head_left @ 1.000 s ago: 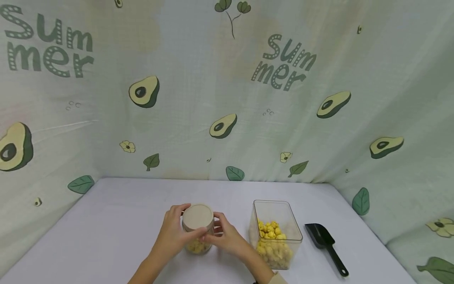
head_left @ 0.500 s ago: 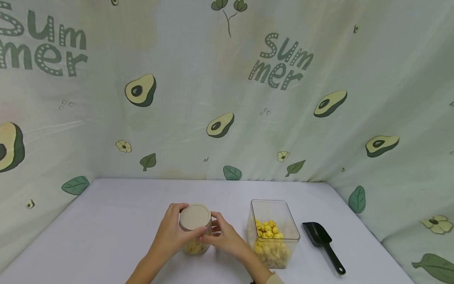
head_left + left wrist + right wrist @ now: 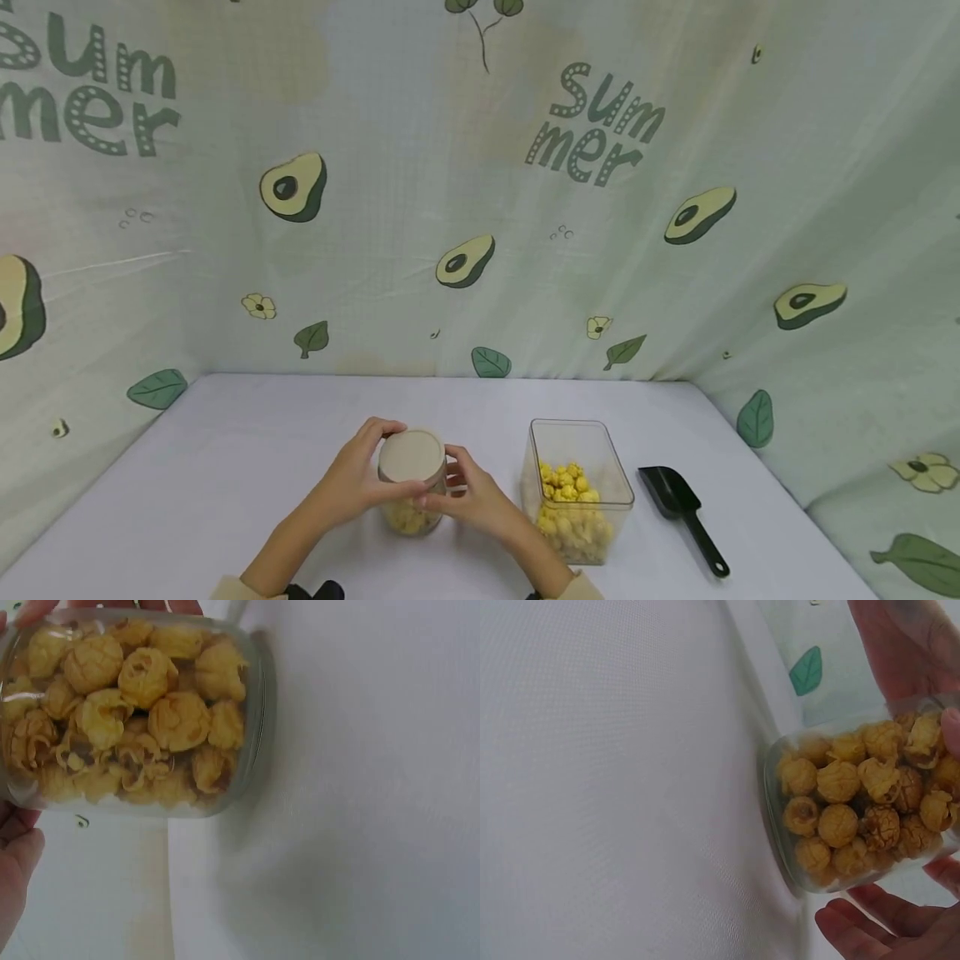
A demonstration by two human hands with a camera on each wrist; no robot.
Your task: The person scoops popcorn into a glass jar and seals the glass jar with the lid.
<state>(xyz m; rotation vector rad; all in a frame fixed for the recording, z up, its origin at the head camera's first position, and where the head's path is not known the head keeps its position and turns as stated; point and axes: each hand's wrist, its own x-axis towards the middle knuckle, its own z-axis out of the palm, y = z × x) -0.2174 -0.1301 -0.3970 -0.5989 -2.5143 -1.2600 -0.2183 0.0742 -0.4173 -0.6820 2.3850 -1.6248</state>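
Observation:
A clear jar (image 3: 408, 522) of caramel popcorn stands on the table under a round, pale beige lid (image 3: 412, 456). My left hand (image 3: 354, 477) grips the lid from the left, fingers at its far edge and thumb across the near side. From the right, my right hand (image 3: 480, 502) holds the jar's side with thumb and fingers just under the lid. Popcorn (image 3: 127, 712) fills much of the jar in the left wrist view. In the right wrist view the jar's base (image 3: 784, 825) meets the white surface; the lid is out of frame there.
To the right of my hands stands a clear, lidless square container (image 3: 528, 483), partly filled with yellow popcorn (image 3: 567, 483). A black scoop (image 3: 681, 512) lies farther right. Behind the white table (image 3: 247, 467) hangs a printed cloth (image 3: 375, 167).
My left hand has turned on the lid, its wrist and forearm swinging out to the left, so the sleeve now shows. The right hand keeps its hold on the jar. The head view shifted slightly.

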